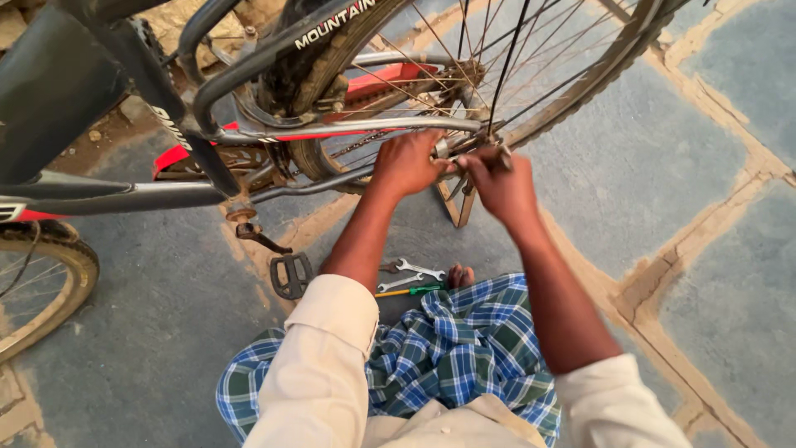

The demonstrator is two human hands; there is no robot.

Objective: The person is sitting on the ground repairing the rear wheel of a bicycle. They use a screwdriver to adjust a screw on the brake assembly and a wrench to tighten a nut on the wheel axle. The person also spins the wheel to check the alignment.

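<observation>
Both hands meet at the rear axle (474,148) of a bicycle, where the spoked rear wheel (531,75) sits between the frame's thin silver stays (365,126). The left hand (406,163) is curled shut around the end of the stay and the axle hardware just beside the hub; the right hand (503,184) is pinched closed on a small dark part at the axle end, though whether that is a nut or the head of a tool I cannot tell. This hardware looks like hard, rigid steel, small and probably greasy, so it likely slips under bare fingers and wants a tight fingertip pinch or a spanner's flats. The wheel itself is light but awkward, and its spokes are thin and easily bent, so the rim or the stays are the safer places to grip. On the grey stone floor (680,166) near the person's knees lie two spanners (412,271) and a green-handled screwdriver (410,290), well apart from the hands; a black pedal (291,275) hangs just left of them.
</observation>
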